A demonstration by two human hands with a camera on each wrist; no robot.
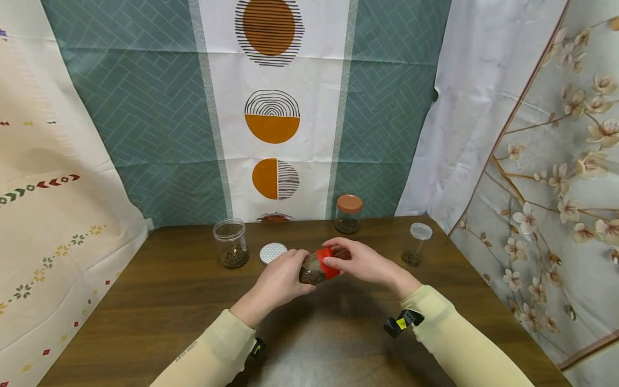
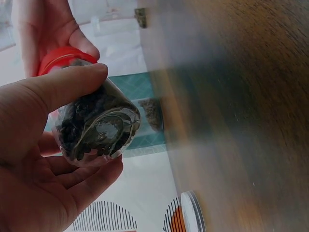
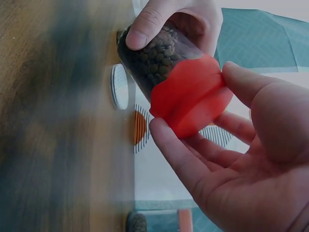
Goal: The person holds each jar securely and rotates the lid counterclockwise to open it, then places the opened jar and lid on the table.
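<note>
A clear jar (image 1: 311, 273) partly filled with small dark brown pellets is held tilted above the table, its base toward the left. My left hand (image 1: 284, 277) grips the jar's body, thumb on the near side in the left wrist view. Over the jar's mouth sits a red lid (image 3: 193, 94) with a wavy edge. My right hand (image 1: 365, 263) pinches this lid between thumb and fingers, as the right wrist view shows. Whether the lid is tight or loose cannot be told.
An uncapped clear jar (image 1: 231, 244) with pellets stands at the back left, near a round white patterned lid (image 1: 272, 251). An orange-lidded jar (image 1: 348, 215) is at the back. A small clear-lidded container (image 1: 413, 250) stands on the right of the wooden table (image 1: 159, 306).
</note>
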